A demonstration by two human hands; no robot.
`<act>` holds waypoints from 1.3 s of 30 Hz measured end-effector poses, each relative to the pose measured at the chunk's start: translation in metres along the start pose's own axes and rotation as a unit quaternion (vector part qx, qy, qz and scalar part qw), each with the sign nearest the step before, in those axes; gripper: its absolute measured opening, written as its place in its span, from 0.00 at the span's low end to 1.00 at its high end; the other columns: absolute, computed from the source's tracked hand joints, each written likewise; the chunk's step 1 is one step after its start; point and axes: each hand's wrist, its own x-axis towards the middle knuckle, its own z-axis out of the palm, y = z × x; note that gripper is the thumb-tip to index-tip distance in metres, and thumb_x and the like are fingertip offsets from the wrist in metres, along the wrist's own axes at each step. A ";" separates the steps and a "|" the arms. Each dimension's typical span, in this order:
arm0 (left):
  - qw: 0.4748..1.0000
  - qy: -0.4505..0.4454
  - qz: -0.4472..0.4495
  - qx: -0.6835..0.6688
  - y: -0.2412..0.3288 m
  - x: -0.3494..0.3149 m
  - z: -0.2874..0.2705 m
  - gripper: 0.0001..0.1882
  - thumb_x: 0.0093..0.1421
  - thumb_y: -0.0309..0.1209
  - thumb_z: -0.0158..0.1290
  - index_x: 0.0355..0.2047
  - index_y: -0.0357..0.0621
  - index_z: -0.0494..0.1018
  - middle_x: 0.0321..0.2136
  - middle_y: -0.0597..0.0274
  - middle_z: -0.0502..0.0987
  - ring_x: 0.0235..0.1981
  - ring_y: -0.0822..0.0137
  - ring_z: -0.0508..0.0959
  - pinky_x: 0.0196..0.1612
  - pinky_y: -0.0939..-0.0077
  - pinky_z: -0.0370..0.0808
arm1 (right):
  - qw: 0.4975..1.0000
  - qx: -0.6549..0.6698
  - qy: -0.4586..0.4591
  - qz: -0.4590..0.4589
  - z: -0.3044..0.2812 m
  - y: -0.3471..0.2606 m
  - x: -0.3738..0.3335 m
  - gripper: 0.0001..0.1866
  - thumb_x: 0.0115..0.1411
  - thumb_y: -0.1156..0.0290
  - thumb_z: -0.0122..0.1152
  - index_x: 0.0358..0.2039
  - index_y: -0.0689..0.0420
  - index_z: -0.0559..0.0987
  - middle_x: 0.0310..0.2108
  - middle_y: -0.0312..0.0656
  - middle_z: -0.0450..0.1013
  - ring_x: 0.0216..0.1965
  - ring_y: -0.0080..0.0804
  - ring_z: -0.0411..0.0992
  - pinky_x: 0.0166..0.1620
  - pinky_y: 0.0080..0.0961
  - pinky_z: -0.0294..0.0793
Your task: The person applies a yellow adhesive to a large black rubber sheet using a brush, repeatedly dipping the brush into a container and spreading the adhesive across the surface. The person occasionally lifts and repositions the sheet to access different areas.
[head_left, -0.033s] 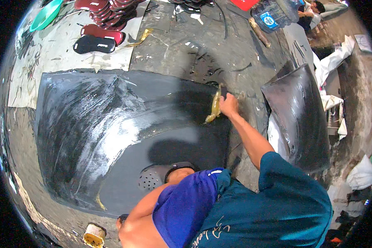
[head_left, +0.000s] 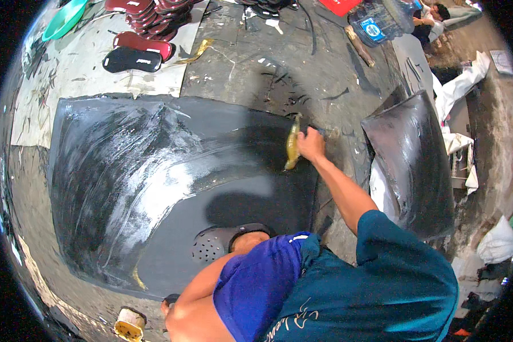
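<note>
My right hand (head_left: pixel 312 145) is closed around a flat spreader (head_left: pixel 292 142) coated in yellowish glue. The spreader's long edge rests on a large dark sheet (head_left: pixel 228 214), near the sheet's right end. A glossy wet film covers the sheet's left and upper parts in sweeping streaks, and the lower middle looks matt. My left hand is not in view. A dark perforated clog (head_left: pixel 211 244) on my foot stands on the sheet's lower part.
A tub of yellow glue (head_left: pixel 130 325) stands at the lower left. Another dark sheet (head_left: pixel 416 165) lies curled to the right. Red and black shaped pads (head_left: pixel 132 60), a green basin (head_left: pixel 64 20) and a large plastic bottle (head_left: pixel 385 25) are at the back; a person (head_left: pixel 433 23) sits far right.
My right hand and the spreader have shifted slightly to the left along the sheet. The spreader now stands a little more upright in the picture.
</note>
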 end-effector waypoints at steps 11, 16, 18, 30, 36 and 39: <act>0.980 0.195 0.030 0.035 -0.051 0.029 0.108 0.45 0.58 0.39 0.61 0.66 0.27 0.50 0.66 0.26 0.50 0.64 0.38 0.59 0.62 0.46 0.62 | 0.991 0.070 -0.081 -0.084 0.048 -0.221 -0.023 0.19 0.58 0.59 0.55 0.35 0.65 0.77 0.36 0.63 0.77 0.42 0.64 0.75 0.47 0.53 0.72; 0.990 0.017 -0.008 -0.140 0.048 -0.022 0.018 0.65 0.50 0.53 0.65 0.67 0.21 0.35 0.67 0.22 0.30 0.66 0.24 0.44 0.66 0.37 0.49 | 0.984 0.043 -0.078 -0.153 0.074 -0.324 -0.027 0.19 0.58 0.60 0.55 0.37 0.66 0.78 0.38 0.62 0.77 0.43 0.62 0.75 0.48 0.53 0.73; 0.987 0.022 -0.009 -0.160 0.059 -0.035 0.006 0.71 0.48 0.57 0.66 0.67 0.19 0.31 0.67 0.22 0.25 0.66 0.20 0.40 0.66 0.34 0.46 | 0.977 0.028 -0.082 -0.194 0.082 -0.369 -0.029 0.18 0.58 0.61 0.56 0.40 0.63 0.79 0.40 0.59 0.77 0.44 0.60 0.76 0.47 0.52 0.74; 0.989 0.074 0.043 -0.123 0.069 -0.051 -0.005 0.69 0.49 0.51 0.67 0.65 0.16 0.30 0.67 0.21 0.25 0.67 0.27 0.41 0.68 0.40 0.43 | 0.479 -0.228 -0.223 -0.818 0.074 -0.351 0.011 0.23 0.60 0.72 0.52 0.57 0.44 0.73 0.54 0.35 0.73 0.54 0.35 0.71 0.53 0.38 0.68; 0.994 0.024 -0.005 -0.105 0.063 -0.043 -0.015 0.70 0.49 0.56 0.66 0.66 0.17 0.32 0.67 0.21 0.29 0.68 0.27 0.41 0.69 0.41 0.41 | 0.418 -0.287 -0.247 -0.826 -0.004 -0.154 0.075 0.25 0.58 0.68 0.55 0.58 0.44 0.73 0.54 0.31 0.72 0.56 0.31 0.68 0.61 0.42 0.61; 0.998 -0.040 -0.028 -0.050 0.065 -0.038 -0.027 0.69 0.49 0.56 0.66 0.66 0.16 0.33 0.67 0.20 0.31 0.70 0.29 0.38 0.69 0.42 0.40 | 0.479 -0.290 -0.243 -0.792 -0.037 -0.070 0.090 0.24 0.59 0.65 0.54 0.57 0.41 0.73 0.54 0.29 0.72 0.57 0.30 0.67 0.63 0.44 0.60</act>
